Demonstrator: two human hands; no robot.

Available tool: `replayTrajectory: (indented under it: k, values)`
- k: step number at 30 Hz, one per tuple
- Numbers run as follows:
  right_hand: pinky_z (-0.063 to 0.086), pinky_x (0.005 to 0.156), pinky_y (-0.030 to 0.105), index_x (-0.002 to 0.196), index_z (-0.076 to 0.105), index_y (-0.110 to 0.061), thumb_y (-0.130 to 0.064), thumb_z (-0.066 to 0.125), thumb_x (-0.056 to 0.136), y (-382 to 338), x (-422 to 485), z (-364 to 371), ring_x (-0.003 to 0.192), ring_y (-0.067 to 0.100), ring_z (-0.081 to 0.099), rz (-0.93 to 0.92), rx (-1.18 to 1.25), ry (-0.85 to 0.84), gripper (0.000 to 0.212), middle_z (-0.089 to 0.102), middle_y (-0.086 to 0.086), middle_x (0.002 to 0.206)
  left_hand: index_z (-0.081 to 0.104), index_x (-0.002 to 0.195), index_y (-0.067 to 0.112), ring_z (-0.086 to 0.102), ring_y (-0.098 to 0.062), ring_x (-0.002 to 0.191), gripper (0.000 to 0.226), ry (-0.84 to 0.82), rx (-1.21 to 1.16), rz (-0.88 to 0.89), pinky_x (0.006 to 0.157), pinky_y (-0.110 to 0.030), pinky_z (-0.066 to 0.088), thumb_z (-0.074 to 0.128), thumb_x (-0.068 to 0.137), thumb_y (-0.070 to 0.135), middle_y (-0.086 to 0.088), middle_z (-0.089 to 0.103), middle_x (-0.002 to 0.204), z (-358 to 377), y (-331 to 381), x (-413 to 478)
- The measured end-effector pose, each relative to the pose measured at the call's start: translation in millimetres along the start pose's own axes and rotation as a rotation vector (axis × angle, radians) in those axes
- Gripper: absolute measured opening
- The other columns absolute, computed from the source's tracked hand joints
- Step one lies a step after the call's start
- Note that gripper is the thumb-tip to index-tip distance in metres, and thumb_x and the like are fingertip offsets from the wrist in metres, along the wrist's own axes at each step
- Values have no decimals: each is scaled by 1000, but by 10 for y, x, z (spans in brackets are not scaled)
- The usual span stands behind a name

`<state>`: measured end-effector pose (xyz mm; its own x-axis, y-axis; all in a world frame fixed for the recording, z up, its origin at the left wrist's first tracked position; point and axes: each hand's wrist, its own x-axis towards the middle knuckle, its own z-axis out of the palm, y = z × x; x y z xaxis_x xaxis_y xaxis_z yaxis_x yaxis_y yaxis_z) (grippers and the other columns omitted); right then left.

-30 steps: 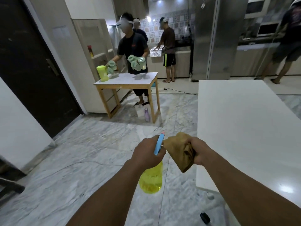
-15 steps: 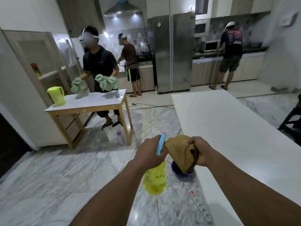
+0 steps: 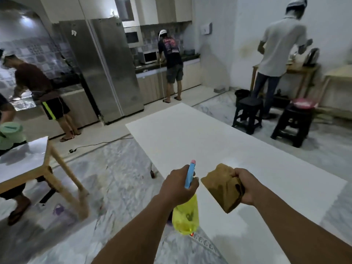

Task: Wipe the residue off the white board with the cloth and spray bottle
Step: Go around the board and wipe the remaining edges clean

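Observation:
The white board lies flat as a large table top, stretching from the near right to the middle of the room. My left hand grips a yellow spray bottle with a blue trigger head, held over the board's near left edge. My right hand clutches a folded brown cloth just above the board. The two hands are side by side, a little apart. No residue shows clearly on the board.
A wooden table stands at the left. Two black stools sit beyond the board at the right. A power strip lies on the marble floor below the bottle. Several people work along the kitchen counter and far right table.
My view has swung to the right, so the board now lies ahead and under my hands. My hands have drifted slightly apart, still holding bottle and cloth.

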<state>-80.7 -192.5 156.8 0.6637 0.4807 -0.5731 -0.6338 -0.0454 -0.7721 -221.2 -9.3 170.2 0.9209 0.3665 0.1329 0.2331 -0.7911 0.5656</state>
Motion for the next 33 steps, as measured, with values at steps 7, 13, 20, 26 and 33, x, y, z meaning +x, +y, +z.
replayTrajectory:
  k: [7, 13, 20, 26, 33]
  values:
    - [44, 68, 32, 72, 54, -10, -6, 46, 83, -26, 337, -389, 60, 23, 52, 22, 124, 159, 14, 54, 5, 58, 59, 118, 17, 67, -26, 91, 29, -158, 17, 138, 79, -39, 53, 58, 101, 40, -4, 72, 103, 468, -37, 840]
    - [47, 70, 34, 81, 59, -8, -6, 49, 84, -15, 414, -791, 69, 25, 57, 37, 253, 319, 10, 60, 7, 73, 59, 120, 16, 68, -27, 93, 30, -221, -15, 224, 79, -39, 55, 61, 101, 39, -2, 72, 105, 854, -107, 1336]
    - [56, 69, 34, 92, 64, -3, -6, 51, 87, 303, 364, -1048, 73, 26, 66, 3, 421, 495, 14, 69, 10, 78, 61, 114, 14, 69, -27, 84, 42, -329, -79, 375, 73, -41, 57, 52, 93, 49, 0, 70, 96, 1275, -190, 1668]
    - [55, 65, 34, 87, 64, -3, -7, 50, 88, 656, 264, -872, 64, 24, 69, 27, 542, 676, 14, 71, 10, 69, 65, 121, 8, 74, -28, 86, 41, -303, -136, 519, 72, -35, 56, 61, 100, 43, -6, 76, 104, 1508, -436, 1879]
    - [57, 65, 33, 84, 63, -4, -9, 49, 90, 911, 411, -432, 59, 22, 67, 23, 653, 773, 17, 68, 9, 65, 64, 118, 6, 70, -25, 75, 45, -402, -165, 614, 68, -33, 55, 64, 101, 47, -7, 71, 88, 1681, -870, 2143]
